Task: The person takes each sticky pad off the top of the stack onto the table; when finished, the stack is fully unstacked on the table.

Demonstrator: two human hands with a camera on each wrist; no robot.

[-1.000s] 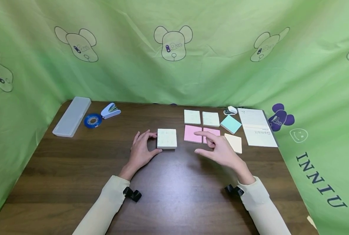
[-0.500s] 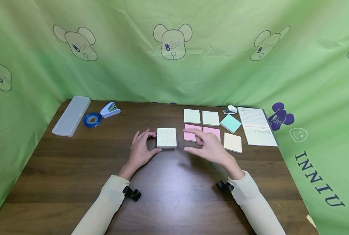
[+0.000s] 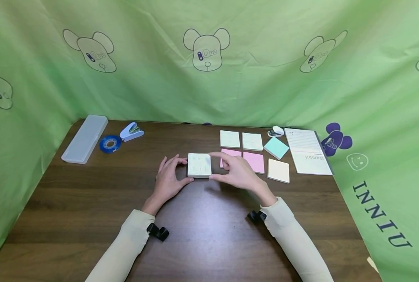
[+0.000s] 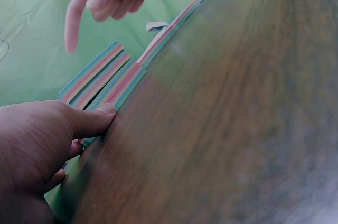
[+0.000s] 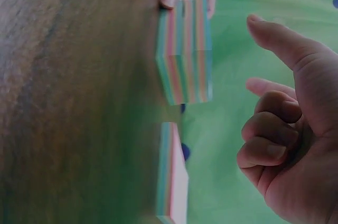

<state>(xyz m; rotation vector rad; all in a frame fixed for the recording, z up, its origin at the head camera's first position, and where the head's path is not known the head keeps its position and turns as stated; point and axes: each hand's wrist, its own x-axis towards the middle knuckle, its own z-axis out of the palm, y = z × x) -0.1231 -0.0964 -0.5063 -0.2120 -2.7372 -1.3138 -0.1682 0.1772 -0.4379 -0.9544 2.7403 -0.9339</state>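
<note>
A squared stack of sticky note pads [image 3: 199, 164] lies in the middle of the table, pale on top; its striped, coloured sides show in the right wrist view. My left hand [image 3: 168, 182] holds the stack's left side, thumb at the near corner and fingers behind. In the left wrist view that thumb [image 4: 97, 121] presses on the stack's edge. My right hand [image 3: 239, 170] hovers at the right side, thumb and index finger spread apart with no pad between them, other fingers curled in. Beneath it, two pink pads [image 3: 253, 162] lie side by side, one partly covered by the hand.
Behind the pink pads are two pale pads [image 3: 252, 141]. A teal pad [image 3: 276, 148], cream pad [image 3: 278, 170], small white stapler [image 3: 276, 131] and open notebook [image 3: 308, 152] lie right. A pencil case [image 3: 85, 139], blue tape roll [image 3: 110, 144] and light blue stapler [image 3: 131, 132] sit left.
My right hand has moved left from above the pink pads to the right edge of the stack, thumb and index finger still apart. The left hand and the stack have stayed put.
</note>
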